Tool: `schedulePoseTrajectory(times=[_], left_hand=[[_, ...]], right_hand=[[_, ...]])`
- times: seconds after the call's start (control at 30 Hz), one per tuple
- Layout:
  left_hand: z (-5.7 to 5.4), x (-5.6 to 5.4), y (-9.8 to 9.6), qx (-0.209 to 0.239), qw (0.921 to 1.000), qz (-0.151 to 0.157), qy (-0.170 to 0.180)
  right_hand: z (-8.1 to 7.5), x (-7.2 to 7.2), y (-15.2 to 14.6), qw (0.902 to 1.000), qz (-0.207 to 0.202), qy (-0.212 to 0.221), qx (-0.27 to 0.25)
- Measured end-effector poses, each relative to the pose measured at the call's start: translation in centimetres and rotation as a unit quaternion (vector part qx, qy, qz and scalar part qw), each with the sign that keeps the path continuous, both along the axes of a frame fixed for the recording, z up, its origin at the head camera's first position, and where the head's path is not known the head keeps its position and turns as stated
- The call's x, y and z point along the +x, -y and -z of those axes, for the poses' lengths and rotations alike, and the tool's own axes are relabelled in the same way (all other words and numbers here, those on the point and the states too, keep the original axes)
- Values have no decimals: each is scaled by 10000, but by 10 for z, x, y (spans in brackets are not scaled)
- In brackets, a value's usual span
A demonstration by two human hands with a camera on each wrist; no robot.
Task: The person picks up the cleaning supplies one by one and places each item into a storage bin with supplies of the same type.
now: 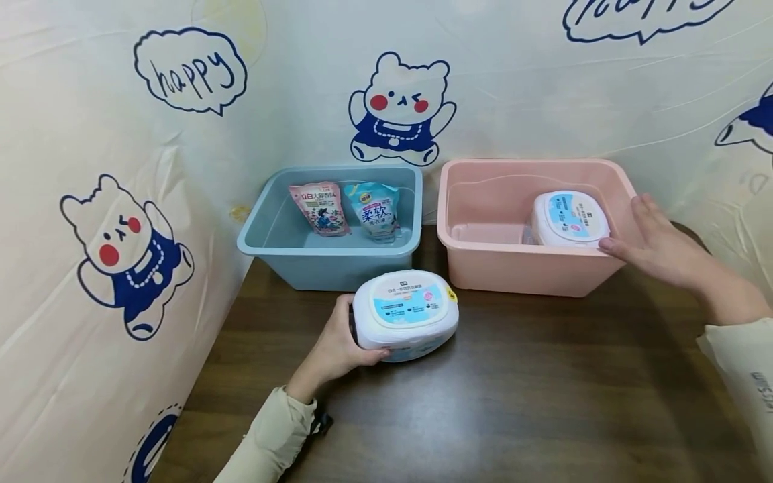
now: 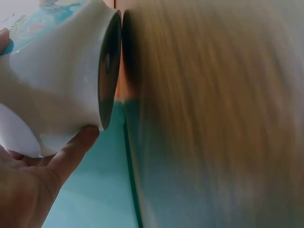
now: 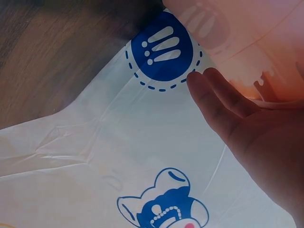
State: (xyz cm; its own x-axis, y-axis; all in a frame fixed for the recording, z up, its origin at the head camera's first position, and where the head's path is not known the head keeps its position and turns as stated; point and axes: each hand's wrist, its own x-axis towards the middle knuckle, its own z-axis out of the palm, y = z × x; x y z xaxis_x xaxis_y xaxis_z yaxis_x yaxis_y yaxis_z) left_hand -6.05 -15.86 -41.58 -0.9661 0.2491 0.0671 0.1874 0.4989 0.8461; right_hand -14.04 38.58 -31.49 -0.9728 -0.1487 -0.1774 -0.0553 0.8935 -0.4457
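Observation:
My left hand grips a white oval tub with a blue and white label on its lid. The thumb lies across the near side, and the fingers are mostly hidden behind the tub. In the left wrist view the tub's base is close over the wooden table. My right hand is at the right end of the pink bin, its fingers straight along the outside and its thumb at the front corner of the rim. A similar white tub sits inside the bin's right half.
Left of the pink bin stands a blue bin holding a pink pouch and a light-blue pouch. Both bins rest toward the back of the dark wooden table. A printed cloth with bear drawings hangs behind and at the sides.

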Motion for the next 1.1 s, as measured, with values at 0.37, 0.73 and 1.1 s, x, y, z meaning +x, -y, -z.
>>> schedulePoseTrajectory(times=[0.37, 0.73, 1.1], left_hand=[[-5, 9, -25, 356, 9993, 32, -50], [-40, 15, -47, 1014, 9944, 180, -233], [-87, 8, -69, 1526, 9821, 123, -1102]], right_hand=[[2, 1, 1, 9999, 29, -40, -115], [1, -1, -2, 9998, 0, -93, -160], [4, -2, -5, 9999, 47, 23, -155]])
